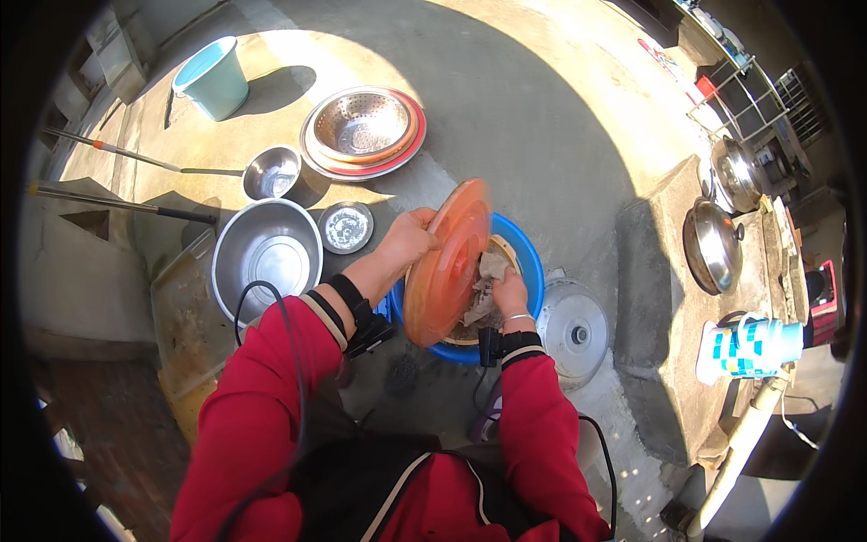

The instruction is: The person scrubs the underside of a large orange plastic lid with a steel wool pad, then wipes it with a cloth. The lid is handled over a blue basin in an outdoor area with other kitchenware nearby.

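Note:
My left hand (405,238) grips the rim of a round orange plastic basin or lid (452,264), which is tilted steeply on edge. Behind its right side, my right hand (509,293) holds a crumpled greyish cloth (494,265). Whether the cloth touches the orange piece is hard to tell. Both hands are over a blue plastic basin (533,261) on the ground. Inside it the rim of a cream-coloured vessel (504,245) shows; the orange piece hides much of both.
Left are a large steel basin (227,261), a steel pot (272,169) and a small metal lid (346,227). Beyond stand stacked basins with a steel colander (362,125) and a pale blue bucket (220,85). An aluminium lid (572,332) lies right, near a concrete ledge (650,271).

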Motion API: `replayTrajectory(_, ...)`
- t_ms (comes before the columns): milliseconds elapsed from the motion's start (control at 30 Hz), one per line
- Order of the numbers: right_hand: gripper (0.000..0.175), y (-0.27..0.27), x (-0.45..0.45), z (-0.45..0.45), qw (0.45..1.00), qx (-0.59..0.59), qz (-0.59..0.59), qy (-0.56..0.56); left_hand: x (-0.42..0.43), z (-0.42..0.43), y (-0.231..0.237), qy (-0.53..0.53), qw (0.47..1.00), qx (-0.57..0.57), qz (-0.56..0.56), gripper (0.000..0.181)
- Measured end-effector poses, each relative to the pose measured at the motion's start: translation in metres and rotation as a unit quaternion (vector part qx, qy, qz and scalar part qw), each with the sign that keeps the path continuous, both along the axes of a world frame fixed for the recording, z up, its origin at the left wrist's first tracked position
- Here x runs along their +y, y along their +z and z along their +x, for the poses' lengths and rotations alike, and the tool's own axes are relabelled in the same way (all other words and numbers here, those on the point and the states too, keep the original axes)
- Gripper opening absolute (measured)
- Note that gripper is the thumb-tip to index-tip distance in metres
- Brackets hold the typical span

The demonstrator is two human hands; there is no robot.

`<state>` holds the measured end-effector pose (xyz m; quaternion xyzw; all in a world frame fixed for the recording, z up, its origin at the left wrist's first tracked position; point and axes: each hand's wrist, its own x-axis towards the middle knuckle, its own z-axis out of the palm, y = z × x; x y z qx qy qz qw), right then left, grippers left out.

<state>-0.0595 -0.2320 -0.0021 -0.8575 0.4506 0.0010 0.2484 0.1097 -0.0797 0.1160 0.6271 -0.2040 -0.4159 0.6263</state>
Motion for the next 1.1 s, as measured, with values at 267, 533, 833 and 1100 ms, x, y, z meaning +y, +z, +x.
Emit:
replayTrajectory(267, 0.054, -0.033, 0.028, -0.008, 0.947, 0.241, 0.025, 0.211, 0.007, 0.005, 0.017, 0.003, 0.999, 0.016, -0.051, 0.032)
replayTrajectory(533, 0.049, -0.098, 0.026, -0.002, 0.937, 0.252, 0.098, 0.222, 0.009, 0.023, 0.007, -0.005, 0.998, 0.049, -0.029, 0.034)
replayTrajectory(833, 0.031, 0.024, 0.024, -0.011, 0.980, 0.047, 0.133, 0.140, 0.007, 0.017, -0.011, -0.025, 0.999, 0.006, 0.035, 0.036)
replayTrajectory(1100, 0.028, 0.168, 0.055, 0.005, 0.911, -0.349, -0.108, 0.188, -0.009, 0.001, -0.012, -0.059, 0.997, -0.038, 0.037, 0.026)
